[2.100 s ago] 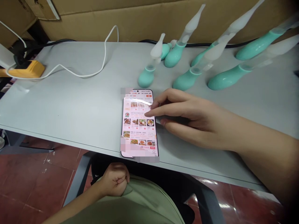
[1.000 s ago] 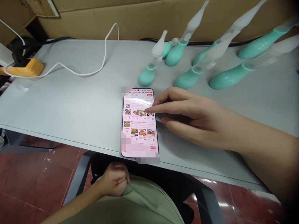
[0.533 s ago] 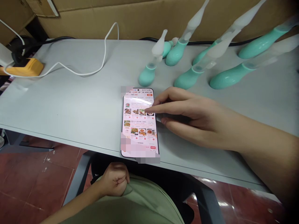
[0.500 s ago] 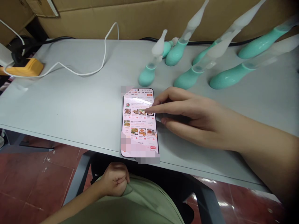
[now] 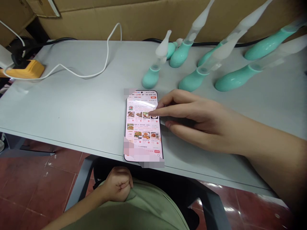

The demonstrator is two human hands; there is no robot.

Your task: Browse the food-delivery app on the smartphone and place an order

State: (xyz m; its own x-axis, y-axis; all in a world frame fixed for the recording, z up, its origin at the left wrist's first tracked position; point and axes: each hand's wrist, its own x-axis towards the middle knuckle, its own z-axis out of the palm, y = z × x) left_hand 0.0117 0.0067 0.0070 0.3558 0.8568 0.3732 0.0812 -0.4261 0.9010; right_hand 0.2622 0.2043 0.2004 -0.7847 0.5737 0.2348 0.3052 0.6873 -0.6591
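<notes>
A smartphone [image 5: 144,124] lies face up on the grey table, its lit screen showing rows of food pictures; blurred patches cover some of its edges. Over its right side reaches my right hand [image 5: 201,121], fingers stretched and apart, the index fingertip at the screen. It grips nothing. My left hand [image 5: 120,184] rests in a closed fist on the green shirt at my lap, with nothing visible in it. Beyond the phone stands a teal squeeze bulb [image 5: 151,76] with a clear neck and a white tapered tip, resembling a nasal aspirator.
Several more teal bulbs [image 5: 193,80] with white tips stand at the back right. A white cable [image 5: 83,76] winds across the table [image 5: 79,105] from an orange power strip [image 5: 33,69]. Cardboard [image 5: 134,19] lines the back. A dark chair armrest [image 5: 212,198] sits below the table edge.
Some text near the bottom of the phone screen has changed slightly. Both hands and the bulbs stay where they were.
</notes>
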